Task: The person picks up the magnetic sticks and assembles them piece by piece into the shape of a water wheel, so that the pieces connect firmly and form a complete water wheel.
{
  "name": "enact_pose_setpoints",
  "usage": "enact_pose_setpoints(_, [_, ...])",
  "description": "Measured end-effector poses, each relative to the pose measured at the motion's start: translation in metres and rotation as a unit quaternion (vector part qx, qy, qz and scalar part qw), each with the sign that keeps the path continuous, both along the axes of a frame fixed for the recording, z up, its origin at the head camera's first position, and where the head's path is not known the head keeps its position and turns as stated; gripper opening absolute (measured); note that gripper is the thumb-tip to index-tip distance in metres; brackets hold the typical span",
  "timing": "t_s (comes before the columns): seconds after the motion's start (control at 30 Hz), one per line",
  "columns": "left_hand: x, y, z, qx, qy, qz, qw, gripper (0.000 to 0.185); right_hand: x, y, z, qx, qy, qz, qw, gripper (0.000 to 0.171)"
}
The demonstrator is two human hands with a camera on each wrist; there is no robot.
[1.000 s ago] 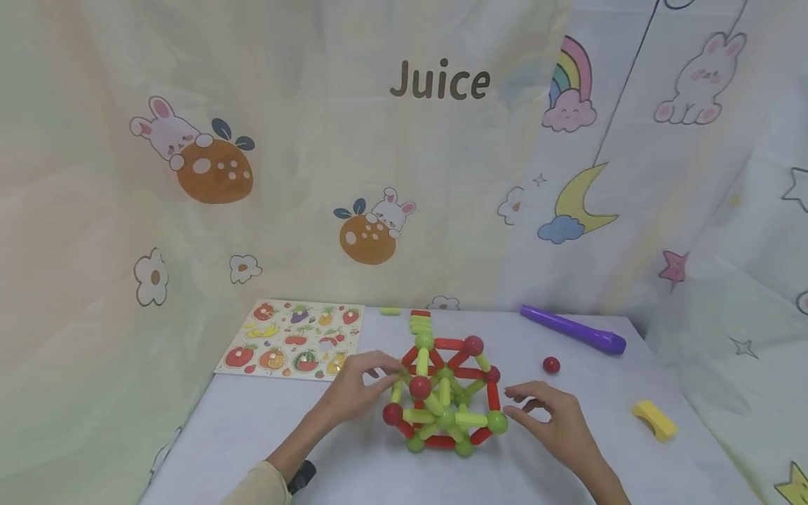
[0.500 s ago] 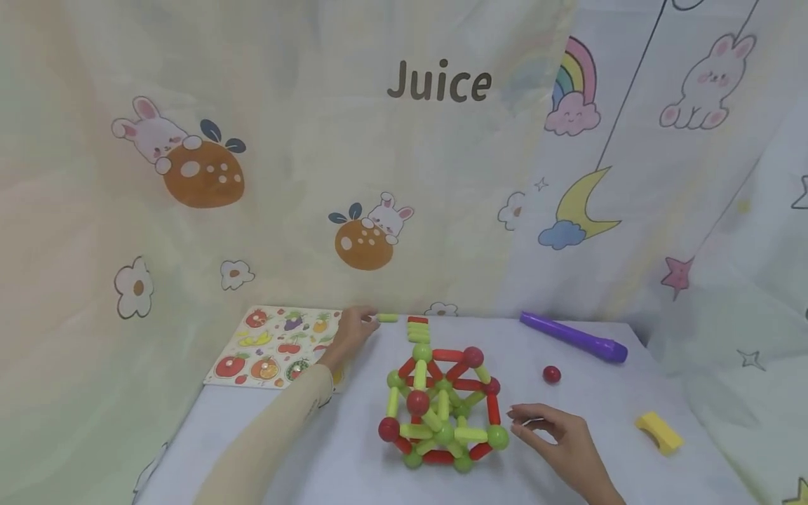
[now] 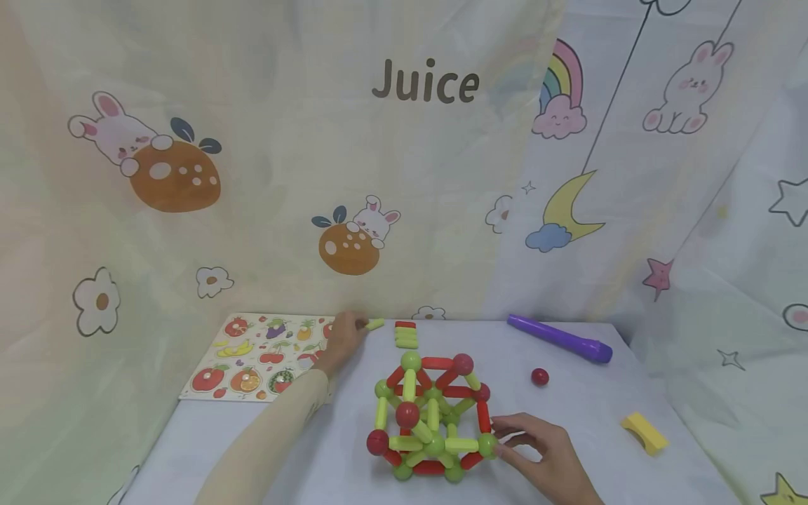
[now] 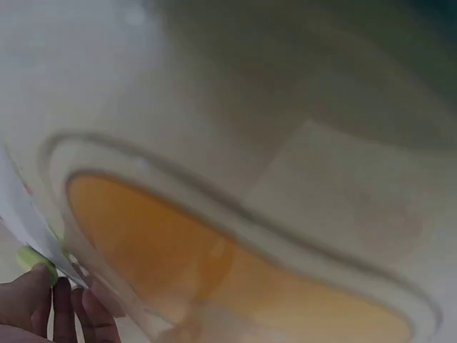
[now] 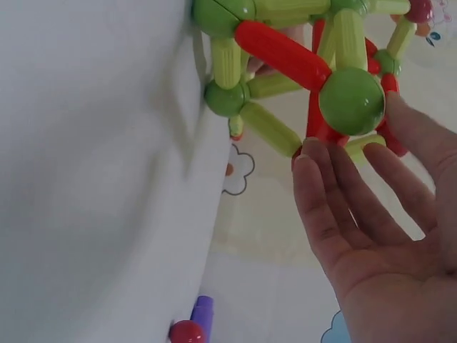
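Observation:
My left hand (image 3: pixel 344 344) reaches to the back of the table, over the right side of the fruit board (image 3: pixel 217 387), and pinches a small yellow-green rod (image 3: pixel 375 324) between thumb and fingers. In the left wrist view, the rod (image 4: pixel 34 261) shows at the thumb tip. At the middle front stands a ball-and-stick structure (image 3: pixel 433 442) of red and green balls joined by red and yellow-green rods. My right hand (image 3: pixel 539 443) is at its right side, fingers relaxed. The thumb touches a green ball (image 5: pixel 351 101), and the fingertips lie by a red rod.
Several loose rods (image 3: pixel 406 335) lie in a stack behind the structure. To the right are a red ball (image 3: pixel 539 376), a purple toy microphone (image 3: pixel 560 339) and a yellow arch block (image 3: pixel 644 433). A printed curtain (image 3: pixel 429 210) hangs directly behind the table.
My left hand has left the structure, reached to the back and taken hold of the loose rod, which is now tilted. My right hand has moved in to touch the structure.

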State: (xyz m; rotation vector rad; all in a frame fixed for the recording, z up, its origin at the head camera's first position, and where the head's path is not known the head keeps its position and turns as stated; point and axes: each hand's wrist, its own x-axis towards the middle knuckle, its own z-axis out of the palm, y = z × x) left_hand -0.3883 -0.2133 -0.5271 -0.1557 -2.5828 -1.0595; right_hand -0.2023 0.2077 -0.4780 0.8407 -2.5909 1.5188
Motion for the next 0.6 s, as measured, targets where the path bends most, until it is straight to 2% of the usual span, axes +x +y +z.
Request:
enact_pose_setpoints(0.1, [0.004,-0.001,0.001,0.008,-0.006,0.000,1.0000,0.013,0.002,-0.002,0.002,0.006,-0.001,0.011,1.000,0.030])
enact_pose_setpoints(0.2, [0.017,-0.004,0.003,0.027,-0.016,0.002,0.9995,0.013,0.006,-0.004,0.002,0.005,-0.006,0.019,1.000,0.028])
enact_pose_setpoints(0.27, [0.030,-0.006,0.007,0.052,-0.024,0.002,0.9984,0.012,0.007,-0.005,0.001,0.002,-0.007,0.021,1.000,0.027])
enact_pose_setpoints(0.37, [0.057,-0.007,0.015,0.090,-0.031,-0.003,0.9955,0.011,0.008,-0.007,0.001,-0.006,-0.002,0.020,1.000,0.026])
enact_pose_setpoints(0.47, [0.091,-0.008,0.025,0.116,-0.039,-0.013,0.9924,0.011,0.008,-0.008,0.001,-0.011,0.006,0.016,1.000,0.024])
enact_pose_setpoints(0.6, [0.136,-0.006,0.040,0.122,-0.036,-0.019,0.9917,0.014,0.008,-0.008,0.003,-0.011,0.022,0.007,1.000,0.023])
